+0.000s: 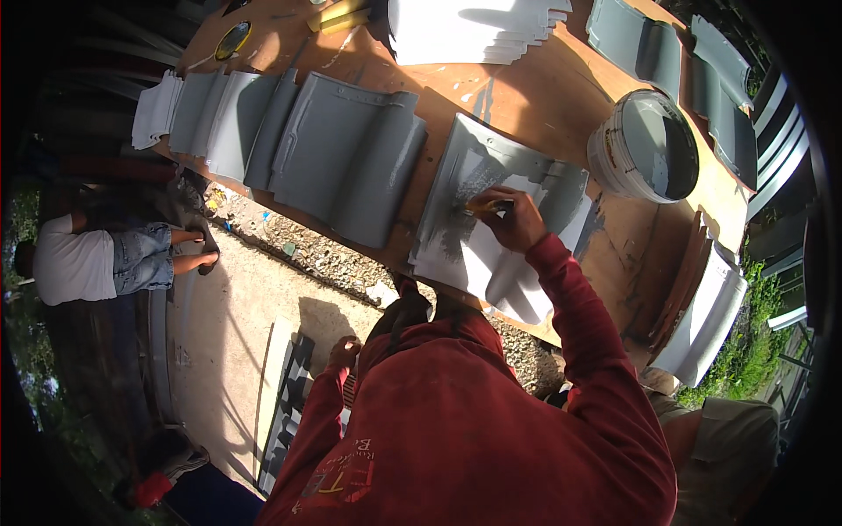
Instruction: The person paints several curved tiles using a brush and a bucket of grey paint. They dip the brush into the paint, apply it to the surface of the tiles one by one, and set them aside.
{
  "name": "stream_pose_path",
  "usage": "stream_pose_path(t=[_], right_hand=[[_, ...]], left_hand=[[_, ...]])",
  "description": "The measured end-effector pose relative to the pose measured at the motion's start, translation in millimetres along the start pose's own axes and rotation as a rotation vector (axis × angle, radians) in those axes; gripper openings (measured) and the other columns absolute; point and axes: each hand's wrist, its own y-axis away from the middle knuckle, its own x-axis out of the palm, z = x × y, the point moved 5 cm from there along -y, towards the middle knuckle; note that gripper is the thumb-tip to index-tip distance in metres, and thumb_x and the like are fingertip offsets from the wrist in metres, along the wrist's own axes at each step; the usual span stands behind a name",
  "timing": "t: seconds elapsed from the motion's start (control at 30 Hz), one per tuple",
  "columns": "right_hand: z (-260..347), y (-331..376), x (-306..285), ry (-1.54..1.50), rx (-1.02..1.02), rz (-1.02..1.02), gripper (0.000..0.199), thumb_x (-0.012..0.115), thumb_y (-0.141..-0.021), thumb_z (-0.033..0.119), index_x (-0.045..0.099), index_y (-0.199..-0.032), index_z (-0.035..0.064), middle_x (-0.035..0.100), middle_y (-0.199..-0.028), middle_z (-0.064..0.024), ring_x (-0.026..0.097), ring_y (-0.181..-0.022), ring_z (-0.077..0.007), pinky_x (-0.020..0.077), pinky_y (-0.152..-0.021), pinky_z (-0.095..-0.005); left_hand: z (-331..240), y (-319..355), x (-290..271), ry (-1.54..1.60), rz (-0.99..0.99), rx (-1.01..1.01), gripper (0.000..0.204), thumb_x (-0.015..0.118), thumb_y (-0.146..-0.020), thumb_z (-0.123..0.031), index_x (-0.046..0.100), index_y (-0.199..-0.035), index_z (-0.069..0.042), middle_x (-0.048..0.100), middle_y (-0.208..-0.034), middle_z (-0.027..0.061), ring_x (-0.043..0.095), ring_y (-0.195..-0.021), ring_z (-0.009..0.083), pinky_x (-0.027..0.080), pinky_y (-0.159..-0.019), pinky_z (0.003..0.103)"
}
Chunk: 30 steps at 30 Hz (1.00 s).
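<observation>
My right hand (516, 219) is closed around a paintbrush (478, 209), its bristles against a curved roof tile (482, 263). Grey paint covers the tile's left side and upper right edge, while much of its middle is still white. Down beside my body, away from the table, hangs my left hand (344, 352), fingers curled in, with nothing seen in it. A round tub of grey paint (649, 149) stands just right of the tile being painted. To the tile's left lies a fully grey roof tile (346, 158).
More tiles, grey and white, line the wooden table's left end (219, 123). White tiles (474, 31) are stacked at the back, grey ones (636, 44) at the far right. Tiles (702, 316) lean at the right edge. Another person (96, 259) stands at left; someone else (728, 447) is close at lower right.
</observation>
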Motion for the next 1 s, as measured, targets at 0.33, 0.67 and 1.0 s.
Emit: stream_pose_path(t=[0.33,0.67,1.0], right_hand=[[25.4,21.0,37.1,0.203,-0.176,-0.281,0.027,0.073,-0.077,0.002,0.07,-0.103,0.0069,0.068,-0.102,-0.0122,0.062,-0.092,-0.0334,0.0528,-0.079,-0.0422],[17.6,18.7,21.3,-0.061,-0.033,-0.192,0.023,0.076,-0.081,0.007,0.072,-0.104,0.0037,0.071,-0.099,-0.0142,0.068,-0.093,-0.0338,0.0555,-0.08,-0.0396],[0.3,-10.6,3.9,0.118,-0.179,-0.393,0.02,0.074,-0.083,0.008,0.074,-0.103,0.0053,0.073,-0.1,-0.0126,0.067,-0.095,-0.0332,0.054,-0.082,-0.0408]], left_hand=[[-4.5,17.7,16.8,0.045,-0.015,0.044,0.032,0.066,-0.093,-0.024,0.068,-0.119,-0.005,0.07,-0.121,0.0137,0.067,-0.113,0.0273,0.053,-0.096,0.038],[5.1,35.0,29.5,-0.037,0.141,-0.089,0.035,0.061,-0.095,-0.021,0.063,-0.126,-0.005,0.071,-0.119,0.0147,0.068,-0.113,0.0257,0.052,-0.097,0.037],[-4.8,37.5,39.2,-0.009,0.023,-0.055,0.032,0.062,-0.095,-0.019,0.063,-0.124,-0.005,0.071,-0.121,0.0129,0.067,-0.115,0.0235,0.052,-0.097,0.035]])
